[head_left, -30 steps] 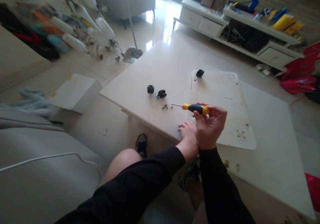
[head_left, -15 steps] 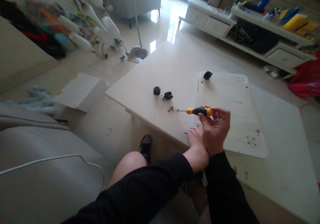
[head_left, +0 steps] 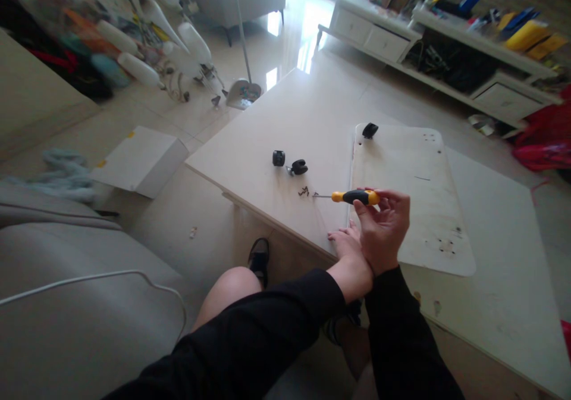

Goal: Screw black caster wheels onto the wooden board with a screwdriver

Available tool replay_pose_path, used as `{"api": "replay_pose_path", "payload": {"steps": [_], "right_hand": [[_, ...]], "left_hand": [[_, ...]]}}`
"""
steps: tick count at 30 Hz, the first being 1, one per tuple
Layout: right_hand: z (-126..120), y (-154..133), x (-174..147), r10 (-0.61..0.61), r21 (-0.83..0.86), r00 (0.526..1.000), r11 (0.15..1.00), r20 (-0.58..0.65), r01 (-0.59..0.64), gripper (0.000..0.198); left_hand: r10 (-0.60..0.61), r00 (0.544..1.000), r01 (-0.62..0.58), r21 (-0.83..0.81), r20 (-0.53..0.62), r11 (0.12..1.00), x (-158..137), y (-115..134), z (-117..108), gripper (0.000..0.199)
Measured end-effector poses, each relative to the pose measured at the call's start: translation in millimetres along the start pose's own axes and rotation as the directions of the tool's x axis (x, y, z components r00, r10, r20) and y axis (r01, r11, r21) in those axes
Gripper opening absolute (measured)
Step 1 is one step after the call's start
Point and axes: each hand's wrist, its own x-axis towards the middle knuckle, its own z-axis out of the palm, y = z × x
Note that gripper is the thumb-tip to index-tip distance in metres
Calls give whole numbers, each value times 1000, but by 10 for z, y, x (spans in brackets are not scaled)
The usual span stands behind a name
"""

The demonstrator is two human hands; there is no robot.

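Observation:
My right hand (head_left: 384,227) grips a yellow and black screwdriver (head_left: 355,197) by its handle, held level with the shaft pointing left. The screwdriver's tip is at a small dark screw, close to a little pile of screws (head_left: 304,191) on the table. Beneath my right wrist, my left hand (head_left: 345,240) lies with fingers spread at the near left edge of a white board (head_left: 401,209). One black caster (head_left: 370,130) stands on the board's far left corner. Two loose casters, one upright (head_left: 279,158) and one on its side (head_left: 299,167), rest on the table left of the board.
The pale table (head_left: 250,144) runs under everything. A white box (head_left: 140,161) and a long-handled dustpan (head_left: 243,93) are on the floor beyond its left side. A grey sofa (head_left: 89,275) is at left; a cluttered white TV cabinet (head_left: 383,40) stands behind.
The view has shifted slightly. My hands, the screwdriver and the casters keep nearly the same places.

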Motion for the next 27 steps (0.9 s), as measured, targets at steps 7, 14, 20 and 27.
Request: {"api": "replay_pose_path", "payload": {"steps": [7, 14, 20, 27], "right_hand": [[5, -39, 14, -87, -16, 985, 996, -150, 86, 44], [6, -37, 16, -100, -2, 977, 995, -187, 102, 42], [17, -52, 23, -128, -43, 965, 992, -230, 121, 41], [9, -23, 21, -121, -12, 958, 992, -262, 123, 43]], "left_hand": [[48, 998, -52, -84, -49, 995, 32, 11, 38, 58], [52, 998, -54, -74, -38, 996, -12, 15, 9, 64], [47, 999, -48, -70, -18, 996, -38, 4, -35, 66], [11, 1000, -13, -103, -14, 995, 2, 26, 5, 67]]}}
